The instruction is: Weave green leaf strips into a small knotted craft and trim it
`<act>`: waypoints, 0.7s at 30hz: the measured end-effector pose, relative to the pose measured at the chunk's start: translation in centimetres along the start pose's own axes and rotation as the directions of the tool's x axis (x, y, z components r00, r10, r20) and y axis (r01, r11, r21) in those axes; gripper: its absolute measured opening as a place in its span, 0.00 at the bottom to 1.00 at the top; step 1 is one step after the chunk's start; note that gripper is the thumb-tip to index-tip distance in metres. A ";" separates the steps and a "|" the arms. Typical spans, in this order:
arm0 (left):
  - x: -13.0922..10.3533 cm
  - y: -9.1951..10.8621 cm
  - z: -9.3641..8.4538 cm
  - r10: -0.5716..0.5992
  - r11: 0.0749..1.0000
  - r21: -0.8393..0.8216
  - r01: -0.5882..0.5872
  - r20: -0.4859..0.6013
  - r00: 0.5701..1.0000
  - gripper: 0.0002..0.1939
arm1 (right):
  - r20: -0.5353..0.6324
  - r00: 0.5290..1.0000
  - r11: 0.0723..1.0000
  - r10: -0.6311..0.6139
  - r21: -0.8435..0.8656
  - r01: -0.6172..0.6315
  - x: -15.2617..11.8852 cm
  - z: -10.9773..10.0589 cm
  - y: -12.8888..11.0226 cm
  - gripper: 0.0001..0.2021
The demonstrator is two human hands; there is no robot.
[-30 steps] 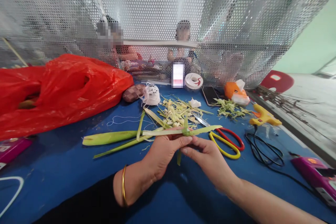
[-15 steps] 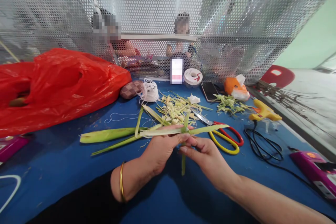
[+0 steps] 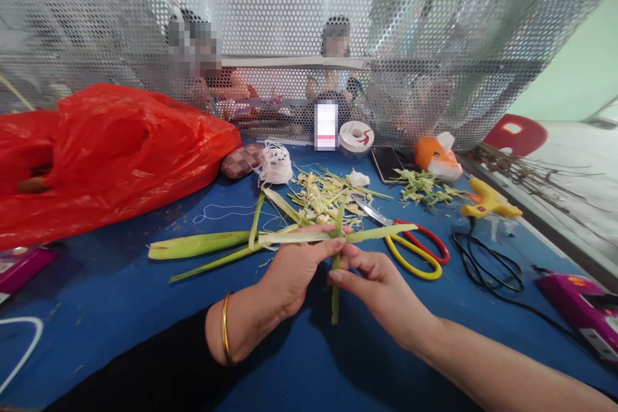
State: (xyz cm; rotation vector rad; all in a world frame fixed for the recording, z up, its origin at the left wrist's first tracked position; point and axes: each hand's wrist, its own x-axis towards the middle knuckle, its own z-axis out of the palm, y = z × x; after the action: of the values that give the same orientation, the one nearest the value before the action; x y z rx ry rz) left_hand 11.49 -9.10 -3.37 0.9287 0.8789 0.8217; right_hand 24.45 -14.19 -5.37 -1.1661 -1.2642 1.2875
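Green leaf strips [image 3: 381, 232] cross one another in front of me, one pale end pointing left, one end right and one hanging down. My left hand [image 3: 299, 265] pinches them at the crossing between thumb and fingers. From the right, my right hand [image 3: 374, 277] has its thumb and fingertips closed on the strips just below the crossing. Just behind my hands lie scissors [image 3: 412, 257] with red and yellow handles, their blades parted slightly. A broad green leaf stalk [image 3: 197, 245] and thinner strips rest left of my left hand.
Leaf scraps [image 3: 321, 196] lie beyond my hands. Behind them are white string [image 3: 275, 164], a ribbon spool [image 3: 356, 137] and a phone [image 3: 386, 164]. A red plastic bag [image 3: 145, 154] fills the left; a yellow glue gun [image 3: 490, 199] with a black cord lies right, near a purple power strip [image 3: 584, 309].
My hands stay at the crossing of the strips with only a slight shift of the fingers. The right fingertips sit a little farther from the left thumb. The view has moved slightly.
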 end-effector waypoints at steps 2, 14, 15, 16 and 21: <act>0.1 0.0 -0.1 0.017 1.000 0.005 -0.017 0.007 1.000 0.11 | -0.001 1.000 1.000 -0.003 0.006 0.003 0.0 0.0 0.0 0.16; 0.1 0.9 0.0 0.052 0.997 0.063 -0.055 0.046 0.998 0.09 | -0.096 0.992 0.983 0.085 0.173 -0.067 0.1 0.2 -0.5 0.13; 0.1 1.0 0.0 0.068 0.994 0.086 -0.073 0.061 0.996 0.09 | -0.124 0.988 0.978 0.097 0.198 -0.071 0.1 0.3 -0.4 0.12; 0.1 1.0 0.0 0.077 0.991 0.105 -0.084 0.072 0.994 0.09 | -0.144 0.984 0.974 0.107 0.213 -0.075 0.1 0.2 -0.3 0.12; 0.0 1.0 -0.2 0.075 0.988 0.124 -0.088 0.108 0.991 0.08 | -0.121 0.988 0.979 0.099 0.190 -0.075 0.2 -0.1 -0.1 0.11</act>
State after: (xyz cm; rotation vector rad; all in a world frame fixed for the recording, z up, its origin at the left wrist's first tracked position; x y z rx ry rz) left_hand 11.15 -8.65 -2.54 1.1165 0.8157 0.7868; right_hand 24.54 -14.02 -5.24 -1.1624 -0.9862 1.3401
